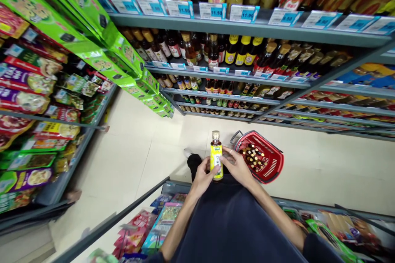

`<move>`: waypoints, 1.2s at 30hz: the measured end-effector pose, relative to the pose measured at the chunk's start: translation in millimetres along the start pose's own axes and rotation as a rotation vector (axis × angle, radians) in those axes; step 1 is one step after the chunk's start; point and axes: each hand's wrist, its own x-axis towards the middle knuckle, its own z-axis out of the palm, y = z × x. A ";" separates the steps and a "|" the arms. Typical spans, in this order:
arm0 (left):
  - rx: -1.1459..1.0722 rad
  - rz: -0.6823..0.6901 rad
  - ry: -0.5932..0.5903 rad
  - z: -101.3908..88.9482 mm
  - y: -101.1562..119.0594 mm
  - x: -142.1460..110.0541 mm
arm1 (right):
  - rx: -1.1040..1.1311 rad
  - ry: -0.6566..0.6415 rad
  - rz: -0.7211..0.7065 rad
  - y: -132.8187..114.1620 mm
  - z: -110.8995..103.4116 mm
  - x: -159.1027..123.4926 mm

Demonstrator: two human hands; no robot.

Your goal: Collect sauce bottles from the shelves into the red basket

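Observation:
A small bottle of sesame oil [217, 152] with a yellow and white label and a pale gold cap stands upright between my two hands, close in front of my body. My left hand [203, 174] wraps its left side, thumb across the lower label. From the right, my right hand [237, 165] grips it with the fingertips, and a ring shows on one finger. On the floor to the right sits a red shopping basket [273, 157] holding many small dark bottles [254, 157] with light caps.
Ahead is a tall shelf rack [234, 22] with rows of sauce bottles and price tags. Green hanging packs [101, 63] line its left end. Bagged foods [27, 86] fill a rack at left. More shelves with packages [166, 218] stand close behind me, both sides. Pale floor tiles [135, 148] lie between.

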 end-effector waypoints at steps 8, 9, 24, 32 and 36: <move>0.006 0.022 0.015 -7.7 5.2 -0.2 | 0.010 -0.028 0.025 -0.8 9.1 6.3; 0.011 0.025 0.022 -8.4 5.2 -0.3 | 0.008 -0.033 0.022 -1.0 10.0 6.8; 0.010 0.019 0.032 -7.0 -4.1 2.6 | 0.039 -0.055 0.082 3.7 7.3 8.5; -0.062 0.023 0.027 -10.8 -6.2 6.6 | 0.072 -0.067 0.115 2.2 7.2 12.5; -0.065 0.016 0.004 -19.1 6.2 13.8 | 0.005 -0.080 0.078 -14.8 0.9 32.6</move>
